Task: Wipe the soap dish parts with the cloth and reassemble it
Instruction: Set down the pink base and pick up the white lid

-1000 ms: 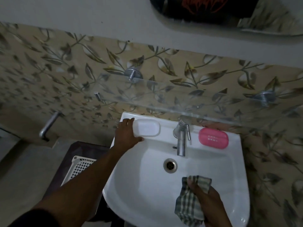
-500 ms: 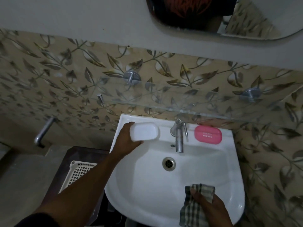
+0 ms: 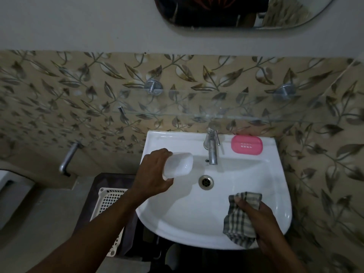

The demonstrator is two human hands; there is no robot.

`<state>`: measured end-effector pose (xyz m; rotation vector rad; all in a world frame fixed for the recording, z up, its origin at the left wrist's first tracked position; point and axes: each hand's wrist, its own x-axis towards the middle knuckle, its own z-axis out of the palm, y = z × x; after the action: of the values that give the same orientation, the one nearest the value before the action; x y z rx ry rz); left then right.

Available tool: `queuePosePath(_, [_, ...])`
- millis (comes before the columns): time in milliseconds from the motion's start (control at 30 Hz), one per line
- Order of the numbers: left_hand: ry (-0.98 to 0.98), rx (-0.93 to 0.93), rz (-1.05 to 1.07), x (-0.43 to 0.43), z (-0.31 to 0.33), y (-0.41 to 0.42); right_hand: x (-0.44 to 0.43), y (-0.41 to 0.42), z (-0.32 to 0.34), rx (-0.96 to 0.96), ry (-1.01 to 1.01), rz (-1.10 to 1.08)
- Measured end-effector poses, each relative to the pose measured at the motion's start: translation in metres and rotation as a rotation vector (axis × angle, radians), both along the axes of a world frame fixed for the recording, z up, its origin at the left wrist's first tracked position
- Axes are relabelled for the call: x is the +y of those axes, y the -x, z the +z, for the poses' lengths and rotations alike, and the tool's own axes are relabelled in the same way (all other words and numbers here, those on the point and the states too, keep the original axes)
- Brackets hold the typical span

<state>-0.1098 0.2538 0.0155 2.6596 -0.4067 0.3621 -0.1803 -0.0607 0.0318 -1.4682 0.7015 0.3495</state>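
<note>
My left hand (image 3: 153, 172) grips a white soap dish part (image 3: 180, 164) and holds it lifted over the left side of the white sink (image 3: 197, 223). A pink soap dish part (image 3: 246, 144) with small slots lies flat on the sink's back rim, right of the tap. My right hand (image 3: 258, 219) grips a checked cloth (image 3: 239, 219) over the sink's front right rim.
A steel tap (image 3: 211, 148) stands at the back middle of the sink, with the drain (image 3: 206, 181) below it. A glass shelf (image 3: 216, 113) juts from the leaf-patterned wall above. A white plastic basket (image 3: 107, 200) sits on a dark stand left of the sink.
My left hand has lifted the white part off the back left rim and brought it toward me over the basin. The right hand with the cloth stays about where it was.
</note>
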Motion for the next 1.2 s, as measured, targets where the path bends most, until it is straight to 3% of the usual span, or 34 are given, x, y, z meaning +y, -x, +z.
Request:
queuePosePath(167, [-0.280, -0.122, -0.196, -0.018, 0.029, -0.002, -0.008, 0.000, -0.001, -0.074, -0.056, 0.002])
queuePosePath(467, [-0.745, -0.176, -0.375, -0.046, 0.059, -0.006, -0.014, -0.008, -0.009, -0.092, -0.192, -0.040])
queuePosePath(633, [-0.838, -0.289, -0.439, -0.052, 0.072, -0.008, -0.015, -0.011, -0.017, -0.084, -0.218, -0.049])
queuePosePath(867, [-0.780, -0.333, -0.426, -0.052, 0.083, -0.009, -0.017, -0.017, -0.021, -0.095, -0.243, -0.028])
queuePosePath(933, [-0.615, -0.242, -0.330, -0.048, 0.076, -0.009, -0.017, -0.020, -0.020, -0.103, -0.250, -0.026])
queuePosePath(1100, [0.310, 0.114, 0.066, -0.048, 0.048, 0.014, -0.004, -0.027, -0.008, -0.120, -0.262, 0.025])
queuePosePath(1200, [0.588, 0.244, 0.208, -0.052, 0.039, 0.027, 0.006, -0.035, 0.005, -0.148, -0.279, 0.094])
